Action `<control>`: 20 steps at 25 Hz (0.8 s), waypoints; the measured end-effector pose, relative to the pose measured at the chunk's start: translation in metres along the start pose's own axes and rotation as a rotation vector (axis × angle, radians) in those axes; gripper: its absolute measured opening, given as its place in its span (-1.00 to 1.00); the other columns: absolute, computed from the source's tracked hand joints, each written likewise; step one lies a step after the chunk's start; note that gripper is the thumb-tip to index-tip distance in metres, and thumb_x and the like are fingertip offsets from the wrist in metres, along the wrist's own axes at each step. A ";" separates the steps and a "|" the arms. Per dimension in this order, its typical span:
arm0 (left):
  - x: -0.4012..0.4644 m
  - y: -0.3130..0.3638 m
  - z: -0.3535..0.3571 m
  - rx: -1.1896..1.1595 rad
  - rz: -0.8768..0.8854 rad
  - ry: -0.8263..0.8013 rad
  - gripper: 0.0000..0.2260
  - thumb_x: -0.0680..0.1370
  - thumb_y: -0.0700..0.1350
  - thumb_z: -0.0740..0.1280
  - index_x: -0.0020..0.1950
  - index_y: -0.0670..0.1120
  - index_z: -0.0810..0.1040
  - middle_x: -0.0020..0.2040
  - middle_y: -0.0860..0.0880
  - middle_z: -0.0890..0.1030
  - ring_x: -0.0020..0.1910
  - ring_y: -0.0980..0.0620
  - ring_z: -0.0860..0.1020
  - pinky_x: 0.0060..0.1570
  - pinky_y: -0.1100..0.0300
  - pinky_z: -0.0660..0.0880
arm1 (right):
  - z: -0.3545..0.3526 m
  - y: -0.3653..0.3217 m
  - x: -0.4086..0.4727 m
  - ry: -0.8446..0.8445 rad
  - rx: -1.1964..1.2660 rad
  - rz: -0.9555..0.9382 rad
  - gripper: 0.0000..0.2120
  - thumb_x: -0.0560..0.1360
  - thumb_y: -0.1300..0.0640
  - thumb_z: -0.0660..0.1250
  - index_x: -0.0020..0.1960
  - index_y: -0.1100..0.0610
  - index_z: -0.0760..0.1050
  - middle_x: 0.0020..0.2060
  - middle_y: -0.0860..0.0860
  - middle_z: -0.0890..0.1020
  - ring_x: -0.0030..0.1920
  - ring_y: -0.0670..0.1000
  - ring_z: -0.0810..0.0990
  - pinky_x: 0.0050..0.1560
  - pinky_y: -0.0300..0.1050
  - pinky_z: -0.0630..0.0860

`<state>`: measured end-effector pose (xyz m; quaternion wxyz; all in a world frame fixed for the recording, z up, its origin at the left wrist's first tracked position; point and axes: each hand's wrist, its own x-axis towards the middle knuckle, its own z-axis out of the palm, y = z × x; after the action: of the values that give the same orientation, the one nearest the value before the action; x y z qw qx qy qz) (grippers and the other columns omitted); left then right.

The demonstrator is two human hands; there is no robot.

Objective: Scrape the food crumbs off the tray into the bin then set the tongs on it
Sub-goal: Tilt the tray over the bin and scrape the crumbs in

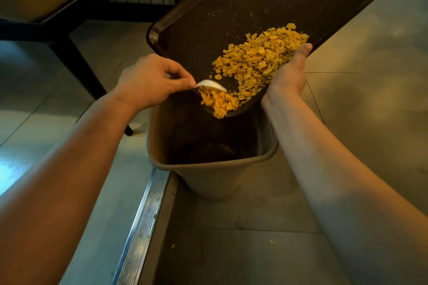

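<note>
Orange-yellow crumbs (257, 62) heaped on dark brown tray (266, 7), tilted down with its low corner over the open mouth of the tan bin (208, 162). Scraping under way, judged roughly at the start to middle: bulk of the pile on the tray, spread from beside the right thumb down to the low corner; 1 clump at the very lip just below the left fingertips, spilling over the edge; only pale dust on the upper part of the tray. Bin interior too dark to tell how much has landed. 2 or 3 stray flakes on the floor near the bin. Left to do, by judgement: clear the rest of the pile, level the tray, set the tongs on it. Tongs not in view. Left hand (148, 81) at the low corner, palm down, thumb and forefinger pinched together on a small white scraper (212, 84), remaining fingers curled under; scraper blade against the tray surface just ahead of the fingertips, with crumbs directly beneath it. Right hand (289, 71) on the tray's right edge, palm up beneath it, thumb extended along the rim beside the pile, other fingers hidden under the tray so their spread cannot be told; grip evidently bearing the tray's weight. Both forearms extended forward, right one slightly higher.
</note>
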<state>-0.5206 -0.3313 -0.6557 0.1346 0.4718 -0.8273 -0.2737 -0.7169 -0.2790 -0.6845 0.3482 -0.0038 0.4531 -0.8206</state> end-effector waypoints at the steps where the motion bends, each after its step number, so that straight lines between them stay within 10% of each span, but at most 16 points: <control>1: 0.000 -0.001 0.001 0.025 -0.003 -0.033 -0.95 0.47 0.08 0.33 -0.19 0.23 0.53 -0.02 0.16 0.54 0.11 0.12 0.44 0.13 0.02 0.37 | 0.000 0.000 0.000 -0.003 0.005 -0.002 -0.64 0.57 -0.17 0.17 0.07 0.08 0.55 0.07 0.07 0.65 0.08 0.09 0.62 0.19 0.09 0.53; 6: -0.005 0.000 0.001 -0.127 0.001 -0.093 -0.92 0.50 -0.03 0.33 -0.18 0.14 0.55 -0.10 0.14 0.56 -0.07 0.23 0.47 -0.14 0.32 0.32 | 0.000 0.000 0.000 0.007 -0.011 -0.004 -0.62 0.57 -0.19 0.17 0.08 0.09 0.54 0.06 0.06 0.65 0.09 0.09 0.61 0.20 0.09 0.52; 15: -0.006 -0.003 0.002 0.235 -0.036 0.298 -0.82 0.54 0.13 0.23 0.02 0.13 0.56 -0.19 0.12 0.49 -0.15 0.12 0.45 -0.19 0.14 0.33 | 0.001 -0.003 -0.005 0.032 0.023 0.000 -0.68 0.59 -0.15 0.16 -0.05 0.08 0.51 -0.11 0.00 0.63 -0.02 0.04 0.62 0.07 -0.01 0.58; 20: -0.003 -0.005 0.001 0.287 -0.010 0.233 -0.83 0.52 0.15 0.24 0.01 0.15 0.56 -0.07 0.12 0.51 -0.08 0.13 0.44 -0.15 0.14 0.33 | 0.000 -0.005 -0.011 0.054 0.009 -0.008 -0.70 0.59 -0.14 0.15 -0.14 0.05 0.47 -0.21 -0.04 0.60 -0.18 -0.04 0.59 -0.14 -0.21 0.56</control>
<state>-0.5161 -0.3309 -0.6595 0.1596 0.5186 -0.8344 -0.0971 -0.7116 -0.2713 -0.6773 0.3325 0.0178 0.4584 -0.8240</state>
